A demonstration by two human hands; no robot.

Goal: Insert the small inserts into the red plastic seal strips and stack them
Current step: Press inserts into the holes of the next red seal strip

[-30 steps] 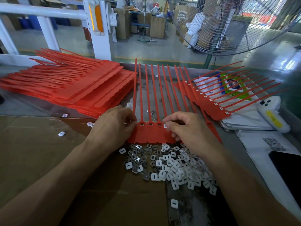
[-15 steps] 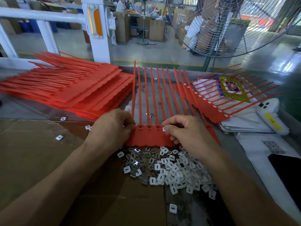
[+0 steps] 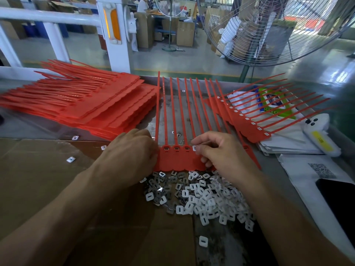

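Your left hand [image 3: 132, 152] rests with curled fingers on the left end of the red seal strip sheet [image 3: 180, 160], gripping its edge and pinning it to the workbench [image 3: 272, 169]. Your right hand [image 3: 221, 152] pinches a small white insert [image 3: 194, 148] between thumb and forefinger at the fourth socket from the left; the other fingers are curled over the sheet's base. The sheet lies flat at mid-bench, tails pointing toward the far edge. The loose pile of inserts [image 3: 201, 196], white and grey, lies just beside the sheet's near edge, partly on the flattened cardboard [image 3: 38, 179]. A stack of red seal sheets [image 3: 82, 104] sits at the far left. A second sheet with inserts fitted [image 3: 247, 120] lies toward the right edge, over printed papers [image 3: 284, 143]. A white handheld scanner [image 3: 318, 133] lies on those papers.
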